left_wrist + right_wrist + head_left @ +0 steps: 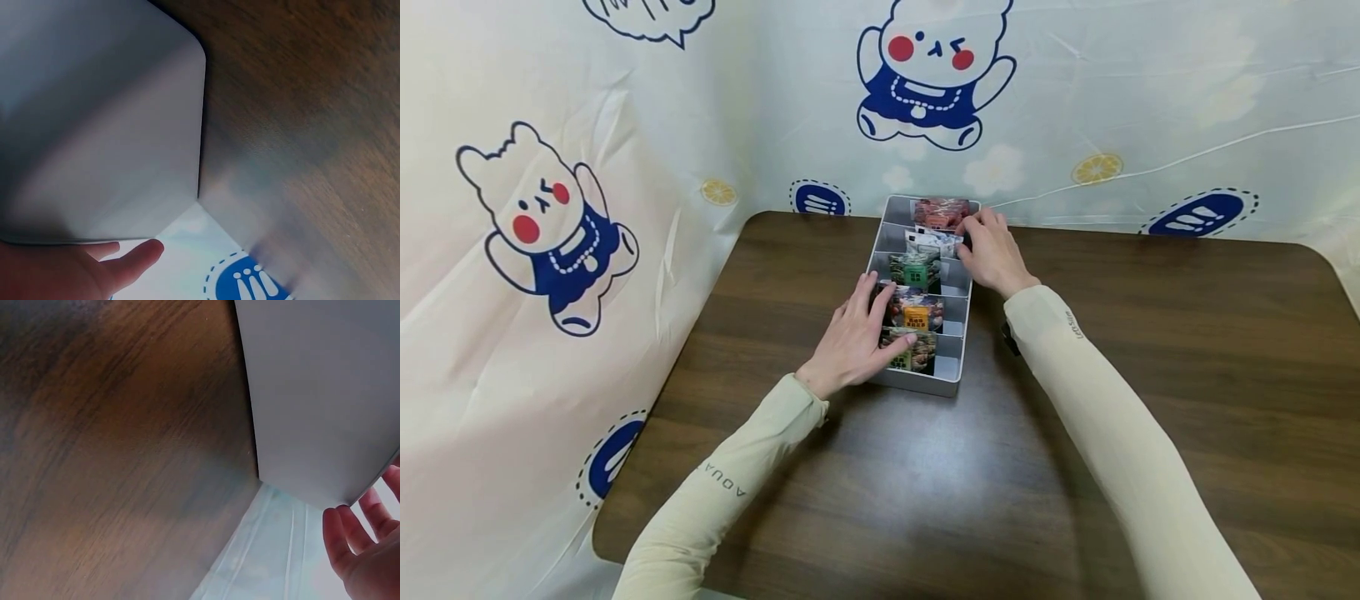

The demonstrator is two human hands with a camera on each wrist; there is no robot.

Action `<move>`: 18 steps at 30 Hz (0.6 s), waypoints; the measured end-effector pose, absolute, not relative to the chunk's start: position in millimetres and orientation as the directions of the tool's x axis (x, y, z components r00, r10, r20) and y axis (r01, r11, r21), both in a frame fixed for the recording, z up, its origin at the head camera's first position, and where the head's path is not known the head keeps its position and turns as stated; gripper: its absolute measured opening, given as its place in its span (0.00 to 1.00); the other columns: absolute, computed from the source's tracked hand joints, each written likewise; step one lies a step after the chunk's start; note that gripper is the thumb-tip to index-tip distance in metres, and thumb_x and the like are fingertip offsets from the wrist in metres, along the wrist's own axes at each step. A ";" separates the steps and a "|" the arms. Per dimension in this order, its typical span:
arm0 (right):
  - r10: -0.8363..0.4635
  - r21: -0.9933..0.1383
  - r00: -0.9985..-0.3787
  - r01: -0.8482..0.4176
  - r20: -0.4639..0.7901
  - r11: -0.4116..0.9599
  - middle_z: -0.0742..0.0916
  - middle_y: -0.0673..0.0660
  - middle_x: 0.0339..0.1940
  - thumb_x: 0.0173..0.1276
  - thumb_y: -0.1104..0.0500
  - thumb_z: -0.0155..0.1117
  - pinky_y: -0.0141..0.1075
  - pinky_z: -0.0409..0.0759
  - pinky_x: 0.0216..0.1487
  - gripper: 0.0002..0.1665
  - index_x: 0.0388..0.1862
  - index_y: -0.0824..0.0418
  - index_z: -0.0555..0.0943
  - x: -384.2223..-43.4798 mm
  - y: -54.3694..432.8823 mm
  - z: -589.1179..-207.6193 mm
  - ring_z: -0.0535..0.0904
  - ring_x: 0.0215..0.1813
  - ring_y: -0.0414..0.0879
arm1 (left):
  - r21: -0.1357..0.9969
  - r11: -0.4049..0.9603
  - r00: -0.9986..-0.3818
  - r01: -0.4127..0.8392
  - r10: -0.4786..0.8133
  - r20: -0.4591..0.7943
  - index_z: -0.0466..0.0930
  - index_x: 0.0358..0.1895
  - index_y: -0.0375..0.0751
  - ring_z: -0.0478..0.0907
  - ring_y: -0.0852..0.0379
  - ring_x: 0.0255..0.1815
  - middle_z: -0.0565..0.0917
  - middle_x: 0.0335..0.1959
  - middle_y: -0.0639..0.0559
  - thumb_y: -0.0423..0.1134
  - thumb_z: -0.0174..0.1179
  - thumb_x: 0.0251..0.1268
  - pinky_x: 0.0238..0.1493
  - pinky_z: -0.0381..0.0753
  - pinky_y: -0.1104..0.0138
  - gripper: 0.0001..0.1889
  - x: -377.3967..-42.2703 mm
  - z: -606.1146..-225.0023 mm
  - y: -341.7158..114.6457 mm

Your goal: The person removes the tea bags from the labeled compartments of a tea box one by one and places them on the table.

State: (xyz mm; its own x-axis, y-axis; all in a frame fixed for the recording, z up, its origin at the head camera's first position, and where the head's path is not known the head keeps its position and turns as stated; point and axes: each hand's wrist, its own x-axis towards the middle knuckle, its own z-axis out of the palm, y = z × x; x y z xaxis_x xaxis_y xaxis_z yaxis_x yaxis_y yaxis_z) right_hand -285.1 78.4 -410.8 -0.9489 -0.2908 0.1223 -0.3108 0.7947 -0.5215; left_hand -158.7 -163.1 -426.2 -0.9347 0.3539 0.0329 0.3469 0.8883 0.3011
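Right hand (995,250): fingers bent beside the white packet (929,242), second compartment from the far end; whether they pinch it, I can't tell.
Left hand (850,337): fingers spread, over the tray's near left side.
Grey tray (917,382): five compartments, packets in each.
Wood-grain table (1187,333): under the tray.

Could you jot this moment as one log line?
left grip: spread at tray, near left | right grip: at white packet | packets: in all five compartments

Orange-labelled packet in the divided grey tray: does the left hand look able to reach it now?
Likely yes: the left hand is close beside the orange-labelled packet, and nothing covers its label.
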 end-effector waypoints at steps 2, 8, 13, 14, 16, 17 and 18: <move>-0.294 -0.521 -0.948 -0.311 0.119 0.795 0.72 0.63 0.60 0.73 0.57 0.52 0.51 0.67 0.57 0.15 0.54 0.63 0.76 -285.0 78.5 -410.0 0.63 0.57 0.58 | 0.301 0.888 -0.935 0.347 0.354 0.034 0.44 0.78 0.52 0.36 0.48 0.81 0.41 0.80 0.45 0.73 0.40 0.64 0.68 0.61 0.39 0.45 -158.9 -426.3 -162.9; -0.296 -0.528 -0.950 -0.304 0.103 0.793 0.72 0.63 0.61 0.73 0.57 0.52 0.52 0.67 0.58 0.14 0.52 0.63 0.76 -283.5 80.4 -408.9 0.62 0.58 0.58 | 0.306 0.883 -0.932 0.355 0.359 0.045 0.46 0.78 0.51 0.38 0.48 0.81 0.42 0.80 0.44 0.74 0.39 0.63 0.67 0.61 0.39 0.45 -159.2 -427.8 -161.6; -0.301 -0.536 -0.948 -0.307 0.102 0.786 0.72 0.63 0.61 0.73 0.57 0.53 0.52 0.66 0.59 0.13 0.50 0.63 0.77 -283.4 81.5 -409.2 0.62 0.59 0.58 | 0.312 0.884 -0.934 0.348 0.354 0.037 0.45 0.78 0.51 0.37 0.48 0.81 0.42 0.80 0.44 0.73 0.40 0.64 0.67 0.62 0.40 0.45 -158.4 -427.0 -162.2; -0.303 -0.536 -0.947 -0.310 0.105 0.785 0.72 0.63 0.61 0.73 0.57 0.53 0.52 0.66 0.59 0.13 0.50 0.63 0.77 -283.6 81.7 -409.1 0.62 0.59 0.58 | 0.312 0.884 -0.935 0.347 0.353 0.037 0.45 0.78 0.51 0.37 0.48 0.81 0.42 0.80 0.44 0.73 0.40 0.64 0.67 0.62 0.40 0.45 -158.2 -426.6 -162.4; -0.305 -0.538 -0.946 -0.315 0.111 0.782 0.73 0.62 0.61 0.73 0.56 0.53 0.51 0.66 0.59 0.13 0.49 0.63 0.78 -284.0 82.3 -408.6 0.62 0.59 0.58 | 0.311 0.885 -0.935 0.346 0.353 0.035 0.45 0.78 0.52 0.37 0.49 0.81 0.41 0.80 0.44 0.73 0.40 0.64 0.66 0.63 0.40 0.45 -158.2 -426.3 -162.9; -0.305 -0.540 -0.945 -0.317 0.115 0.780 0.73 0.62 0.61 0.73 0.57 0.53 0.51 0.66 0.59 0.13 0.48 0.63 0.78 -284.0 82.9 -408.4 0.62 0.58 0.57 | 0.310 0.886 -0.935 0.346 0.353 0.034 0.45 0.78 0.52 0.37 0.49 0.81 0.41 0.80 0.45 0.73 0.40 0.64 0.67 0.63 0.40 0.45 -158.3 -426.4 -162.9; -0.305 -0.542 -0.945 -0.318 0.118 0.778 0.74 0.62 0.60 0.73 0.57 0.54 0.51 0.66 0.58 0.13 0.48 0.63 0.78 -284.1 83.7 -408.3 0.62 0.58 0.57 | 0.309 0.886 -0.935 0.346 0.354 0.034 0.45 0.78 0.52 0.37 0.49 0.81 0.41 0.80 0.45 0.73 0.40 0.64 0.67 0.63 0.40 0.45 -158.5 -426.8 -162.9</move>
